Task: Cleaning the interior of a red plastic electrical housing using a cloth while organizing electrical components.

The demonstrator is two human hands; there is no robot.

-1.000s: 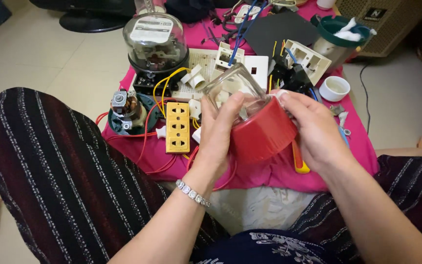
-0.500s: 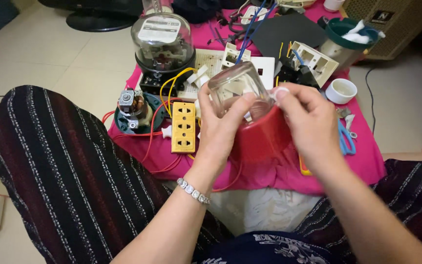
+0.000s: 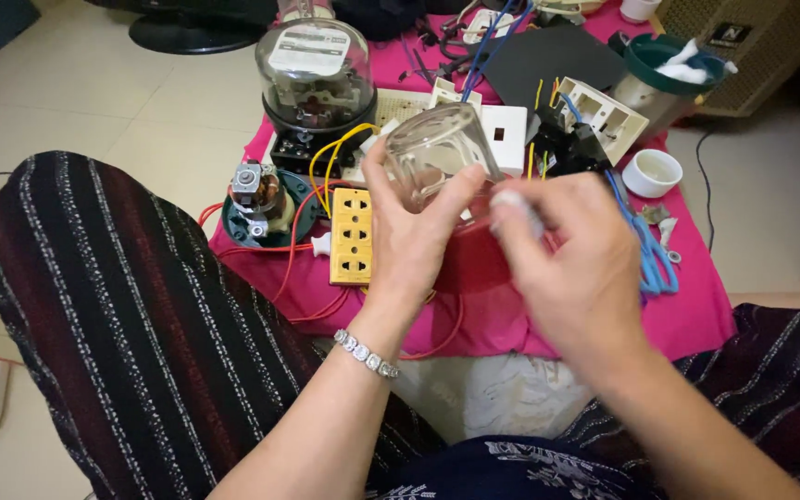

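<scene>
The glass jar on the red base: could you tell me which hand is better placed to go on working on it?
Probably the right hand: its fingertips sit free at the joint between the glass jar and the red base, while the left hand is wrapped around the jar, steadying it.

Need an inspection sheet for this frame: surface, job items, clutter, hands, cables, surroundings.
Surface: pink cloth on tiled floor.
Job's things: clear jar on red base, tilted.
Clutter: yellow socket strip, domed meter, small motor, white cup, blue scissors.
Grippers: left hand grips jar; right hand at the base.
Cables: red wire, yellow wire, loose.
Surroundings: beige speaker box, striped trouser legs.
</scene>
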